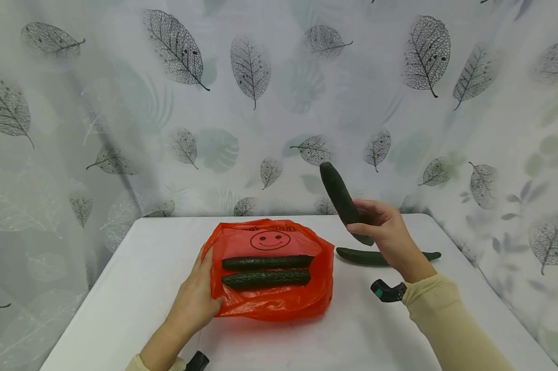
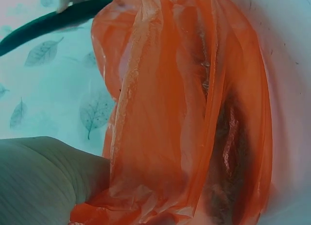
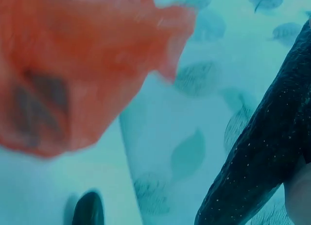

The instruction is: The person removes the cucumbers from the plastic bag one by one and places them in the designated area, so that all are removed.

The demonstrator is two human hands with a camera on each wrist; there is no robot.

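A red plastic bag (image 1: 279, 309) printed with a smiley face lies on the table with its mouth held wide. Inside it are two dark green cucumbers, an upper one (image 1: 267, 263) and a lower one (image 1: 266, 279), side by side. My left hand (image 1: 193, 296) grips the bag's left edge, its thumb at the front rim; the left wrist view shows the bag's film (image 2: 155, 113) up close. Right of the bag, my right hand (image 1: 386, 232) holds another cucumber (image 1: 337, 190) in the air by its lower part, the top tilted left. In the right wrist view this cucumber (image 3: 252, 152) runs diagonally.
One more cucumber (image 1: 362, 256) lies on the white table (image 1: 121, 278), behind the right wrist and right of the bag. A leaf-patterned curtain (image 1: 279, 118) hangs behind the table and along both sides. A black wrist camera (image 1: 388, 291) sits on the right wrist.
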